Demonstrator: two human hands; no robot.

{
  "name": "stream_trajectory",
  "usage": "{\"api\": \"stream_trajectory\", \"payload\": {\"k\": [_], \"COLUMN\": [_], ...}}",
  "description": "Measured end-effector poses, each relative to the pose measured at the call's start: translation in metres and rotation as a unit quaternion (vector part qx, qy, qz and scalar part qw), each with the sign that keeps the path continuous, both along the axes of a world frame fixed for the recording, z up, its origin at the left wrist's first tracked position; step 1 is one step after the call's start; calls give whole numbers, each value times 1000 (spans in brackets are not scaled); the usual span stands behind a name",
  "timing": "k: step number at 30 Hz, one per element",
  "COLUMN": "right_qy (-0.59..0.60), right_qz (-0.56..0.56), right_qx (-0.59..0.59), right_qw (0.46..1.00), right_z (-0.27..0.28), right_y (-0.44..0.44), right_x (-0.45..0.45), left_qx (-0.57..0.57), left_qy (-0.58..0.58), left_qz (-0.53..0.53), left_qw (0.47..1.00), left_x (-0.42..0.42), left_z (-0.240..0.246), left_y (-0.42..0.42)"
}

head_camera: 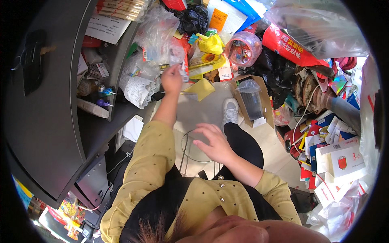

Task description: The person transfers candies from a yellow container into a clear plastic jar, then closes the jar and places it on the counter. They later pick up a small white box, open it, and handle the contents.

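My left hand reaches forward to the edge of a heap of packets and bags. Its fingers are curled beside a clear plastic bag; whether they pinch anything is hidden. White lace-edged fabric lies left of this hand, and a yellow paper piece lies to its right. Over my lap, my right hand hovers with thumb and fingers apart, holding nothing. Below it shows a round metal stool frame. Farther forward are a yellow sunflower packet and a clear pink-tinted plastic jar with small items inside.
A dark desk with crammed shelves stands at my left. An open cardboard box holding a plastic-wrapped item sits on the floor by my shoe. Flattened cartons, a black plastic bag and a red bag pile up on the right.
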State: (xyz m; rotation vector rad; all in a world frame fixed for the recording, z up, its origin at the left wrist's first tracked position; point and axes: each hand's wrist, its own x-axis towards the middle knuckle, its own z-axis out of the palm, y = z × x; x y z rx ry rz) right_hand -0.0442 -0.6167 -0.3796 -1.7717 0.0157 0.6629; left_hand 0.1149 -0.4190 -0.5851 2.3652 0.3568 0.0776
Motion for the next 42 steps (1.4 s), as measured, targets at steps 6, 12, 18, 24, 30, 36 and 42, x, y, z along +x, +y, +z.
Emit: {"api": "stream_trajectory", "payload": {"k": [6, 12, 18, 24, 30, 36, 42], "right_qy": [0, 9, 18, 22, 41, 55, 55], "right_qz": [10, -5, -10, -13, -18, -11, -17], "right_qx": [42, 48, 50, 60, 67, 82, 112], "right_qw": [999, 999, 999, 998, 997, 995, 992], "right_z": [4, 8, 8, 10, 9, 9, 6], "right_y": [4, 0, 1, 2, -2, -4, -6], "right_x": [0, 1, 4, 5, 5, 5, 4], "left_qx": [-246, -150, 115, 321, 297, 386, 275], "left_qy": [7, 75, 120, 208, 96, 58, -155], "left_qz": [162, 155, 85, 6, -88, -42, -122], "left_qw": [956, 974, 982, 924, 946, 920, 941], "left_x": [96, 140, 149, 130, 147, 144, 39], "left_z": [38, 12, 11, 39, 2, 2, 18], "left_y": [98, 135, 109, 48, 76, 73, -3]}}
